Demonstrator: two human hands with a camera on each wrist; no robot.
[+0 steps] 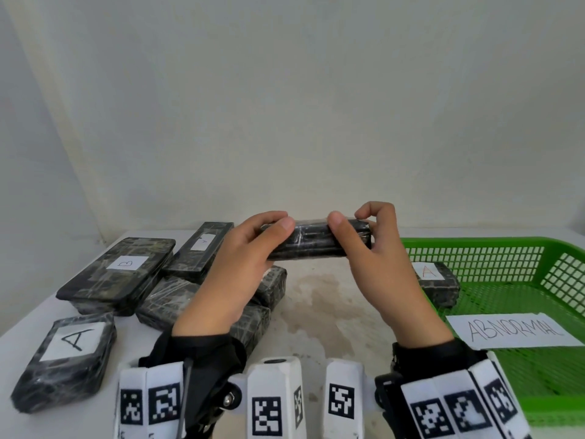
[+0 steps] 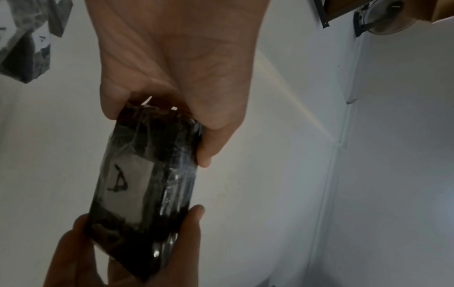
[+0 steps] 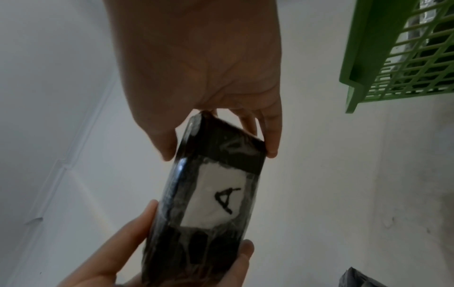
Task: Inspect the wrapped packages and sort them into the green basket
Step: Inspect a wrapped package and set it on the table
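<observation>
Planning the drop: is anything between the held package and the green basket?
Nothing visible. Left hand and right hand hold the black film-wrapped package above the table; the green plastic mesh basket sits right of it, already holding one A-labelled package.

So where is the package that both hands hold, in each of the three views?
Head: held package, centre, edge-on, above the table.
Left wrist: lower centre-left, label A visible.
Right wrist: lower centre, label A visible.
Shared landmark: its white A label.
</observation>
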